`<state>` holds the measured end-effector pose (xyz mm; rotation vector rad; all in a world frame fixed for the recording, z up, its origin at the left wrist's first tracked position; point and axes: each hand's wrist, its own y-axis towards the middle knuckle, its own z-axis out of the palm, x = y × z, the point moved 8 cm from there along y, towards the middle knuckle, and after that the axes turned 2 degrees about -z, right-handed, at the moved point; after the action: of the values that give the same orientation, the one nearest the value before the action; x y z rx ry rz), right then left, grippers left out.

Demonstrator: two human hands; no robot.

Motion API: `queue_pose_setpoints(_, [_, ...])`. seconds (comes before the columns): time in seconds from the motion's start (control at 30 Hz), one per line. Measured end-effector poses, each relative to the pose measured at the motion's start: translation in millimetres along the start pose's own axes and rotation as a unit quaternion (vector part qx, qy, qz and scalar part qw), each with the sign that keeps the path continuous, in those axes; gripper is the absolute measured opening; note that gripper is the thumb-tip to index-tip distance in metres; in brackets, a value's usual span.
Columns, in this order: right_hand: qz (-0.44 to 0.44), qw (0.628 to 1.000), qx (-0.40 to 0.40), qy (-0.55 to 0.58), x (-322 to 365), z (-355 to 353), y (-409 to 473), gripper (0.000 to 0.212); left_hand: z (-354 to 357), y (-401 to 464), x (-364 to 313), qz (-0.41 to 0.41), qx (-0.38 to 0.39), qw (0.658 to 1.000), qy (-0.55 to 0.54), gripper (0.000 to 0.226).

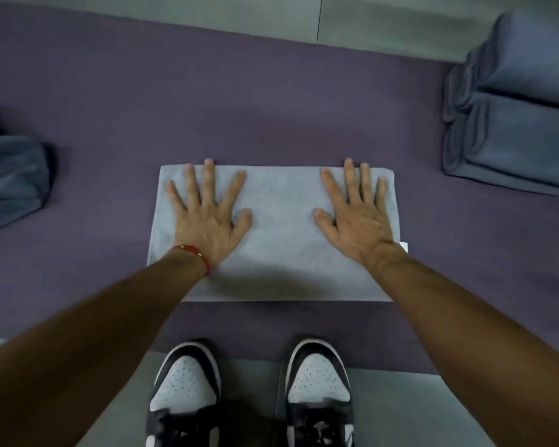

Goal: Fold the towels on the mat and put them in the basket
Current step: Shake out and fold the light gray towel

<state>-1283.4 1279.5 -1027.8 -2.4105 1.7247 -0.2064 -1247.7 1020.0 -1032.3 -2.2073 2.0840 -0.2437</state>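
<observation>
A pale grey towel lies folded into a flat rectangle on the purple mat, straight in front of me. My left hand presses flat on its left half with the fingers spread wide. My right hand presses flat on its right half, fingers straight too. A small white tag sticks out at the towel's right edge. No basket is in view.
Two stacks of folded dark blue-grey towels sit at the mat's far right edge. A crumpled blue-grey towel lies at the left edge. My two black-and-white shoes stand at the mat's near edge, on grey floor.
</observation>
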Motion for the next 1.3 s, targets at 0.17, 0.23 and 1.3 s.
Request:
queue_pose_setpoints(0.17, [0.001,1.0,-0.002,0.0,-5.4,9.3,4.6,0.079,1.6,1.9,-3.4,0.016,-0.012,1.0,-0.013,0.073])
queue_pose_setpoints(0.23, [0.0,1.0,0.007,0.005,-3.7,7.1,5.5,0.08,-0.5,1.7,-2.2,0.016,-0.006,1.0,-0.012,0.074])
queue_pose_setpoints(1.3, [0.265,0.944,-0.107,0.167,-82.8,-62.2,45.6,0.052,-72.2,77.3,59.3,-0.04,-0.032,0.998,-0.023,0.05])
